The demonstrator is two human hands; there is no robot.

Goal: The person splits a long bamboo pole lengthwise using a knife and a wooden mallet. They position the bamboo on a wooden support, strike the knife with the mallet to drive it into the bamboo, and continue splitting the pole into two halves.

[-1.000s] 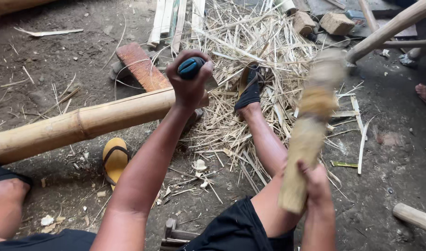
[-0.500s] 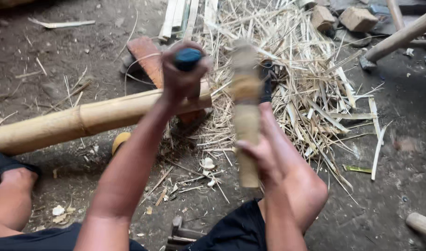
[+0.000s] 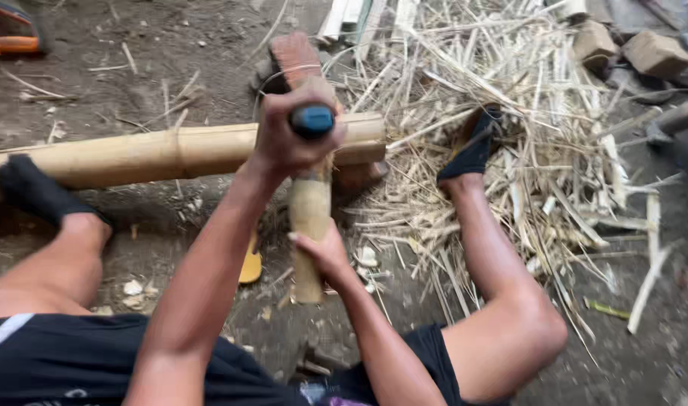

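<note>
My left hand [image 3: 295,135] grips the blue handle [image 3: 312,120] of a tool whose blade is hidden behind the fist, held at the end of a long bamboo pole [image 3: 148,154] lying across the dirt. My right hand [image 3: 321,252] is closed around a short bamboo club [image 3: 310,218], which stands nearly upright with its top just below the left fist. My legs are spread to either side, a black sock [image 3: 36,192] on the left foot resting against the pole and another black sock [image 3: 475,146] on the right foot in the straw.
A heap of split bamboo strips and shavings [image 3: 539,143] covers the ground at right. A reddish brick [image 3: 295,56] lies behind the pole's end. Wood blocks [image 3: 637,49] sit at top right, a yellow sandal [image 3: 250,263] near my knee, an orange object [image 3: 9,30] at top left.
My right hand swung the bamboo club from far out on the right in toward the middle and down, ending just under the left fist. The left hand stayed on the blue handle at the pole.
</note>
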